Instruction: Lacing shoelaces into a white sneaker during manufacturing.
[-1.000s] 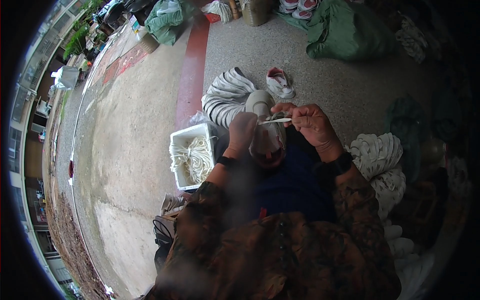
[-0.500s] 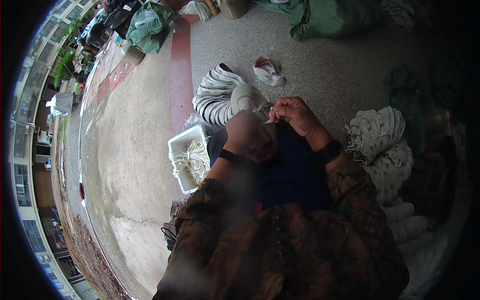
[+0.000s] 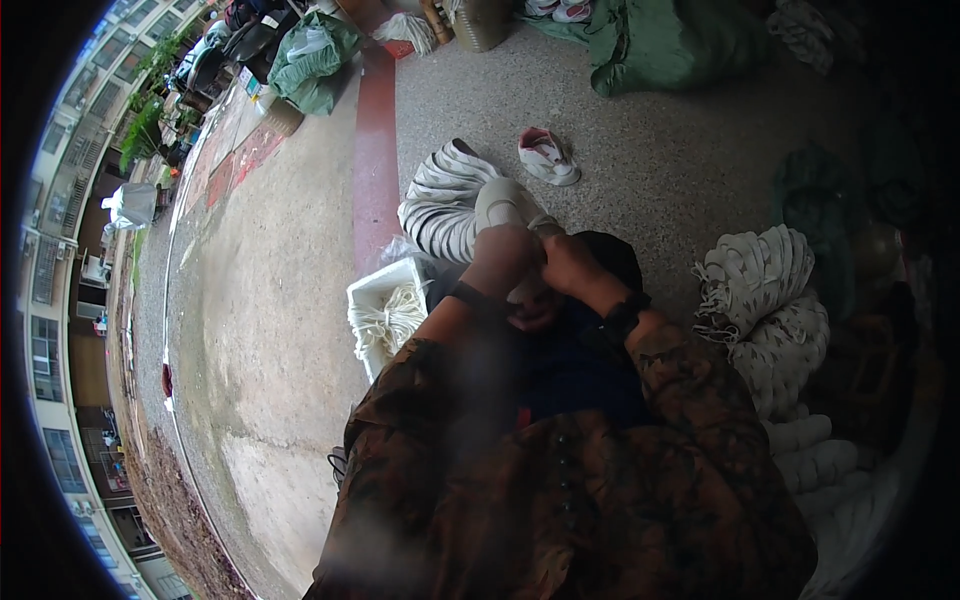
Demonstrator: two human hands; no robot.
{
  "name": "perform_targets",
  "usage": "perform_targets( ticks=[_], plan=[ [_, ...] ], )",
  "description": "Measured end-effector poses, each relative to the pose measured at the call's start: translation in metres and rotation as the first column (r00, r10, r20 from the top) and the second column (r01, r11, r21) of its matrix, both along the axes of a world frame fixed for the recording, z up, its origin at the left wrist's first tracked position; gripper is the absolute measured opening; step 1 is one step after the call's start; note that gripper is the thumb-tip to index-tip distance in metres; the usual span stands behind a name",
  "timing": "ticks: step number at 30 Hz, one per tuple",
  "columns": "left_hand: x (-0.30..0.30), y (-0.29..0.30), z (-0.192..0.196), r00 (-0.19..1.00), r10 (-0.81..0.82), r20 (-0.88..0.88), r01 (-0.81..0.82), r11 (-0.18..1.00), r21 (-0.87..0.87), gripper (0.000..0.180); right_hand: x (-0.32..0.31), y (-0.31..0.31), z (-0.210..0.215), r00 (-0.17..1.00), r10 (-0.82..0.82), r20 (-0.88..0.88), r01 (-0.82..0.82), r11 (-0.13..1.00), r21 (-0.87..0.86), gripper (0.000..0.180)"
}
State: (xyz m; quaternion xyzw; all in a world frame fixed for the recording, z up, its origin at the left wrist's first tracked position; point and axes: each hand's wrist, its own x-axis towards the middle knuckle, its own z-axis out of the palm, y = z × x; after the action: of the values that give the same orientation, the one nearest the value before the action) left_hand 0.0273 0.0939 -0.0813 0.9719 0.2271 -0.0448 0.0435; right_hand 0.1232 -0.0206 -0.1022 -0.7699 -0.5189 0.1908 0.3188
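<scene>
A light grey-white shoe (image 3: 500,200) lies in my lap with its rounded toe pointing away from me. My left hand (image 3: 507,254) is curled closed on its near part and covers much of it. Pressed close beside it, my right hand (image 3: 566,264) bends in over the same shoe with its fingers curled inward; the fingertips and whatever they hold are hidden. Touching the shoe's left side is a curved row of nested white shoe uppers (image 3: 436,205). A white box (image 3: 358,292) left of my knees holds a bundle of off-white laces (image 3: 392,318).
A single white shoe with a red lining (image 3: 548,157) rests on the speckled floor ahead. Stacked white shoe uppers (image 3: 757,272) pile up at my right. Green sacks (image 3: 675,50) lie at the far side, and another green bag (image 3: 312,62) stands far left.
My right hand, which pinched a thin white lace end up and to the right, has come down and left against the left hand. The view has shifted slightly.
</scene>
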Motion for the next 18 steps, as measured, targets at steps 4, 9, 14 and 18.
perform_targets(
  ticks=[4, 9, 14, 18],
  plan=[
    [-0.046, 0.009, 0.026, 0.950, -0.296, -0.103, 0.290, 0.955, -0.065, 0.016, -0.007, 0.008, 0.009, 0.985, 0.001, 0.171, 0.008, 0.999, -0.052, 0.020],
    [-0.089, 0.003, 0.044, 0.964, -0.244, 0.107, 0.261, 0.946, -0.194, 0.016, 0.024, 0.003, -0.005, 0.966, 0.041, -0.255, -0.041, 0.999, 0.008, 0.010],
    [-0.077, 0.009, 0.030, 0.894, -0.222, 0.389, 0.219, 0.974, 0.052, 0.011, 0.024, 0.011, 0.017, 0.669, 0.102, -0.737, 0.178, 0.940, 0.292, 0.017],
    [-0.069, 0.013, 0.026, 0.898, -0.046, 0.438, 0.070, 0.997, -0.039, 0.005, 0.015, 0.017, 0.032, 0.573, 0.120, -0.811, 0.206, 0.936, 0.284, 0.015]
  ],
)
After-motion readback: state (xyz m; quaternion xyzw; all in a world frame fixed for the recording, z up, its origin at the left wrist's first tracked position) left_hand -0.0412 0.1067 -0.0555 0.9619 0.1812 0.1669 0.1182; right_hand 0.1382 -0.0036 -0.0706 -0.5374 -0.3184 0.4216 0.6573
